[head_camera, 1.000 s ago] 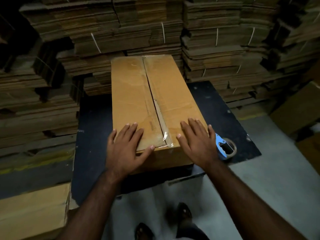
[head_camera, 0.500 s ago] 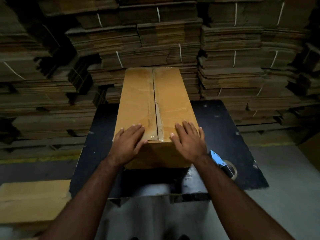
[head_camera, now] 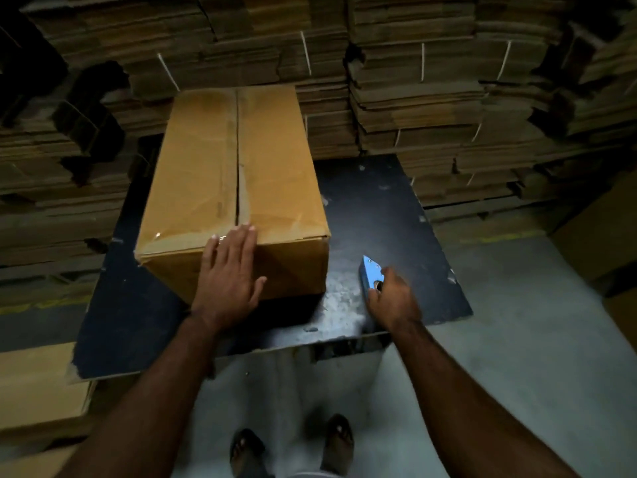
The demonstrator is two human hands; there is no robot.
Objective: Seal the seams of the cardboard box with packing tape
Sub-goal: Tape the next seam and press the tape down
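the cardboard box (head_camera: 234,188) sits lengthwise on a dark worktable (head_camera: 389,215), toward its left half, its far end close to the stacks of flattened cartons (head_camera: 413,98). its two top flaps are closed and meet along a centre seam (head_camera: 237,157) that runs away from the person. a glossy strip of clear tape seems to lie along that seam, and shiny film also shows at the near top edge and near left corner, so the centre seam looks, in my judgement, already sealed and folded over the near end. whether the far end is taped down cannot be told from here, and the side edge seams show no clear tape.

the left hand (head_camera: 229,274) lies flat with fingers straight and together, palm on the near end face and fingertips reaching over the top edge right at the seam, pressing or steadying the box. the right hand (head_camera: 391,298) is to the right of the box, apart from it, its fingers curled round a blue tape dispenser (head_camera: 370,276) that rests on or just above the table.

what is left, i would guess, is the short edge seams at the ends, and perhaps the underside, which is hidden.

farther out: a grey concrete floor (head_camera: 517,339), the person's sandalled feet (head_camera: 293,446) below the table edge, and another brown carton (head_camera: 34,384) at lower left.
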